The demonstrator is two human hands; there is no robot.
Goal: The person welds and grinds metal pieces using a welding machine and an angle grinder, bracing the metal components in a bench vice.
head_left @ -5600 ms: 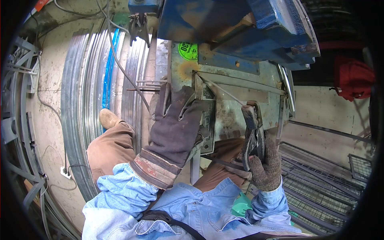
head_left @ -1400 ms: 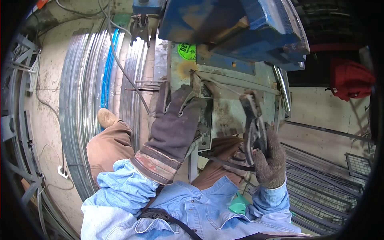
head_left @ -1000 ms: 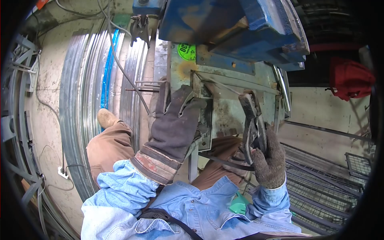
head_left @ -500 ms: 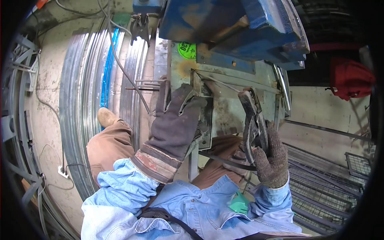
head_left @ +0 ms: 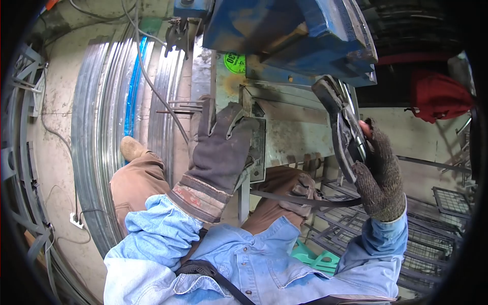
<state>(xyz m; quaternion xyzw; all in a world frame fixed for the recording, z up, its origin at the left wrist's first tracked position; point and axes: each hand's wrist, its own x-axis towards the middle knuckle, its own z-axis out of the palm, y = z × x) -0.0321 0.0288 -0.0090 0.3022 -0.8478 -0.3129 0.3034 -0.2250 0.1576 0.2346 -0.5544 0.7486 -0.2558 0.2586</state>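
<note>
Right hand: A hand in a brown knitted glove (head_left: pixel 380 175), its grip closed around the handles of a dark clamp-like tool (head_left: pixel 339 122); one bare fingertip pokes from the glove.
Clamp-like tool: Tilted, its head pointing up and to the left, in front of the counter's right end as seen from above; whether it touches anything there cannot be told.
Black cable (head_left: pixel 305 202): Runs leftward from near the tool's lower end, across the person's trousered leg.
Left hand: In a thick dark glove (head_left: pixel 223 140), fingers spread and pointing away from the body, at the counter's left side. Its underside is hidden, so whether its grip has hold of something cannot be told.
Thin rods (head_left: pixel 178 108): Several, sticking out leftward beside the fingers of the left hand.
Counter (head_left: pixel 300 137): Worn metal, with a metal frame (head_left: pixel 284 96) along it and a heavy blue steel block (head_left: pixel 284 25) beyond.
Floor (head_left: pixel 61 112): Long metal strips (head_left: pixel 96 117) lie on the left, a shoe (head_left: pixel 133 148) beside them.
</note>
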